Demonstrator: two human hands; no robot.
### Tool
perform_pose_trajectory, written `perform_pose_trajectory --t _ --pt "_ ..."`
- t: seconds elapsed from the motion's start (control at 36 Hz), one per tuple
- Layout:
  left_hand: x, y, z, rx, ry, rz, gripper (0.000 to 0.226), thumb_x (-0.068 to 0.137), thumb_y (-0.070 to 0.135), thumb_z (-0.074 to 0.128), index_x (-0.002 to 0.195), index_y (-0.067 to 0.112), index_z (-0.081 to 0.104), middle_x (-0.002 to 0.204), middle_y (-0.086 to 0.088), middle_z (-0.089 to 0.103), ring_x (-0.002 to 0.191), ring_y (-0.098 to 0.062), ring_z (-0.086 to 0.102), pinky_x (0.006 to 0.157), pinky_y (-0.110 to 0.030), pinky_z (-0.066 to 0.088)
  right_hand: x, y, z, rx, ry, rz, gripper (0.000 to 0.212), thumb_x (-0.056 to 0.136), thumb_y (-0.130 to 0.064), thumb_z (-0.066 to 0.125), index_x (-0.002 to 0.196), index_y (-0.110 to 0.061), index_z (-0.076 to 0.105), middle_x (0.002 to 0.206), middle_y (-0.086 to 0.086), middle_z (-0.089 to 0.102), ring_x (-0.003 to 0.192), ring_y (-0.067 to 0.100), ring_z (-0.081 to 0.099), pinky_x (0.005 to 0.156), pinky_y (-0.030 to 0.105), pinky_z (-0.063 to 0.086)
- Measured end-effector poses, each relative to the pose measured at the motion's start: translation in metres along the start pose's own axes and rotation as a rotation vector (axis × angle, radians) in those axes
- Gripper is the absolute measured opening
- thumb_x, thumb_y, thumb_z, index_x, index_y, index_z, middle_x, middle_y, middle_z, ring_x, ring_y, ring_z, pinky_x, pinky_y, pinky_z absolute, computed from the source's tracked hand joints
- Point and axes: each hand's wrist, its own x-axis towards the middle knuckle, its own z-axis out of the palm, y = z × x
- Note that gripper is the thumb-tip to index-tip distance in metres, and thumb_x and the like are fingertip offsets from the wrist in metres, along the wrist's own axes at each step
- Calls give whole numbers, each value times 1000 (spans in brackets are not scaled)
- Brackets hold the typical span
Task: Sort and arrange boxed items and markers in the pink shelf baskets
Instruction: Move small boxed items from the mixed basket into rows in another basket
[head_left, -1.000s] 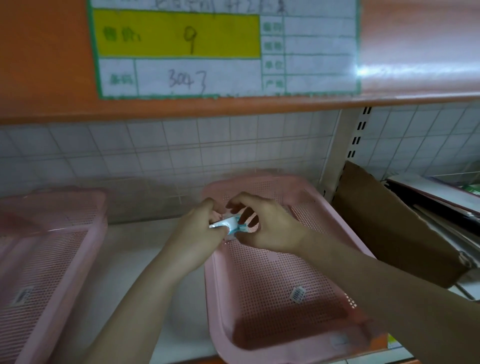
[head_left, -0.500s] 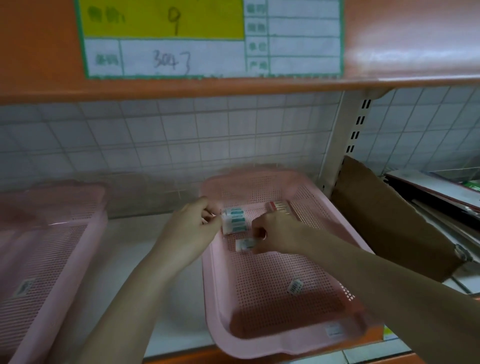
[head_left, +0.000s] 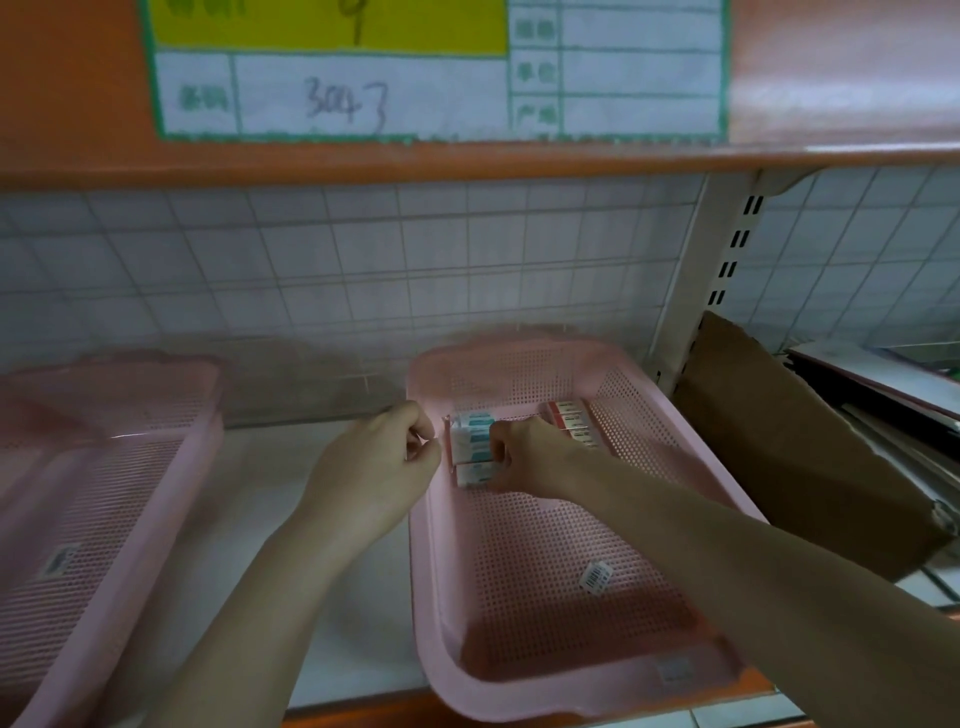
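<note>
A pink perforated basket (head_left: 524, 696) stands on the shelf in front of me. In its back left corner lie white-and-teal boxes (head_left: 470, 434), and red-and-white boxes (head_left: 571, 422) lie in its back right. My right hand (head_left: 530, 460) is inside the basket with curled fingers, pinching a small white-and-teal box (head_left: 471, 474) just in front of the others. My left hand (head_left: 376, 467) hovers beside the basket's left wall, fingers curled, with nothing visible in it. No markers are in view.
A second pink basket (head_left: 104, 467) sits at the left with a white shelf gap between the two. A brown cardboard sheet (head_left: 779, 467) leans at the right past the shelf upright (head_left: 719, 291). A barcode sticker (head_left: 595, 577) lies on the basket floor. An orange shelf with a price label (head_left: 363, 78) hangs overhead.
Both hands held a box together above the basket a second ago. The boxes now lie at the back left; my left hand has let go and drawn outside the wall, my right sets a small box down.
</note>
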Motion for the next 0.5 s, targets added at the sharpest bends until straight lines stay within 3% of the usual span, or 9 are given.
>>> perform_pose_trajectory --t 0.19,0.36,0.5 --pt "0 0 1 49 -17 -1 9 90 30 56 95 24 61 97 9 62 90 -15 57 78 -32 48 5 0 4 2 6 45 38 87 -29 68 115 -12 50 113 8 62 93 22 64 78 34 58" --pt "-3 0 1 74 -40 8 8 90 30 55 94 25 60 98 8 61 91 -16 56 81 -34 49 1 -2 3 31 13 60 44 87 -25 68 122 -11 45 114 8 62 93 21 63 79 34 58" --pt "-6 -1 -1 103 -55 28 9 90 32 54 94 25 58 99 10 60 91 -13 55 80 -34 49 -14 -2 -5 67 60 55 30 87 -24 66 112 -14 52 111 5 65 84 17 66 68 28 59"
